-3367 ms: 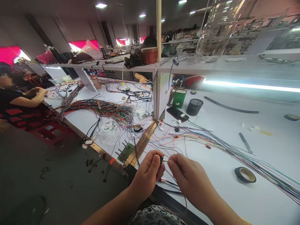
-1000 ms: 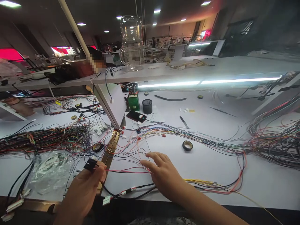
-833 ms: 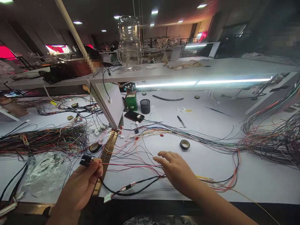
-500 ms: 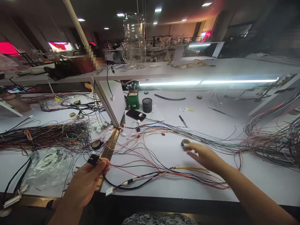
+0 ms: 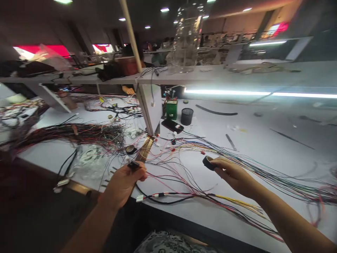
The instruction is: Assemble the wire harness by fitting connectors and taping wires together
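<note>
My left hand (image 5: pixel 123 182) pinches a small black connector (image 5: pixel 133 165) with red and black wires running out to the right. On the right, my right hand (image 5: pixel 231 174) has its thumb and fingers closed on a roll of black tape (image 5: pixel 208 162). Between the hands, thin loose wires fan over the white table. Below them lies a black-sleeved cable ending in a white connector (image 5: pixel 139 198). A bunch of yellow wires (image 5: pixel 234 201) lies under my right forearm's side.
A phone (image 5: pixel 172 125), a green box (image 5: pixel 171 109) and a black mesh cup (image 5: pixel 186 116) stand at the back. Another tape roll (image 5: pixel 130 149) lies by the divider (image 5: pixel 149 109). A wire heap (image 5: pixel 71 135) lies left. A person's hand (image 5: pixel 128 90) shows behind.
My right hand has closed on the tape roll, which it was reaching over before. The view has turned, so the table appears shifted to the right. My left hand still holds the connector.
</note>
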Motion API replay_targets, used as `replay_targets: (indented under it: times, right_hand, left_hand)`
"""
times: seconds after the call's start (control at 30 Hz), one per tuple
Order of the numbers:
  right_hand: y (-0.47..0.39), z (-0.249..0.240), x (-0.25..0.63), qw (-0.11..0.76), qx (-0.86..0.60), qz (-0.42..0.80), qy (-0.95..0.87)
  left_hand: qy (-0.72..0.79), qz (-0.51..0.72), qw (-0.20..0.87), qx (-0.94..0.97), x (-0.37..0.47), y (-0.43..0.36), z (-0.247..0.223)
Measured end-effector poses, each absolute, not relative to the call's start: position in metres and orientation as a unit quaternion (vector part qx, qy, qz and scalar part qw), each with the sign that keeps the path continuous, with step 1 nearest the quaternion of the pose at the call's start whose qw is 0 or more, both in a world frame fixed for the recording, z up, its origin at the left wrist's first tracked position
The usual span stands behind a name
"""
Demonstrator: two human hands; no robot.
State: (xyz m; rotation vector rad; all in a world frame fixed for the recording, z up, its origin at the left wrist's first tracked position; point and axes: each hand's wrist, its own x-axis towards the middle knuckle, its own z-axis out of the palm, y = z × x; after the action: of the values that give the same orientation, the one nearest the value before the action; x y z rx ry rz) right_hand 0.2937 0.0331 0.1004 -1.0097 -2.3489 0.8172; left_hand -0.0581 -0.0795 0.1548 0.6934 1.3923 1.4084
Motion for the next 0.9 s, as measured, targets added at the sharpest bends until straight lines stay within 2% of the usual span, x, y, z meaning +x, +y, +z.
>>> replay_targets:
  times: [0.13, 0.27, 0.43, 0.63, 0.73, 0.9]
  right_hand:
    - [0.015, 0.159, 0.222, 0.201, -0.211, 0.335, -0.896]
    - [0.005, 0.197, 0.175, 0.206, -0.137, 0.317, -0.916]
    - [0.003, 0.21, 0.149, 0.19, -0.111, 0.246, -0.944]
    - [-0.001, 0.217, 0.14, 0.17, -0.125, 0.161, -0.964]
    - [-0.003, 0.219, 0.137, 0.17, -0.125, 0.149, -0.966]
    - [0.001, 0.222, 0.137, 0.159, -0.122, 0.149, -0.968]
  left_hand:
    - [0.55, 0.571, 0.516, 0.324, -0.057, -0.082, 0.156]
    - [0.525, 0.554, 0.541, 0.354, -0.058, -0.089, 0.154]
    - [0.488, 0.556, 0.563, 0.369, -0.054, -0.094, 0.157]
    - [0.495, 0.551, 0.538, 0.402, -0.047, -0.098, 0.162]
    - [0.512, 0.543, 0.494, 0.447, -0.043, -0.099, 0.162]
    - [0.558, 0.526, 0.332, 0.549, -0.04, -0.102, 0.165]
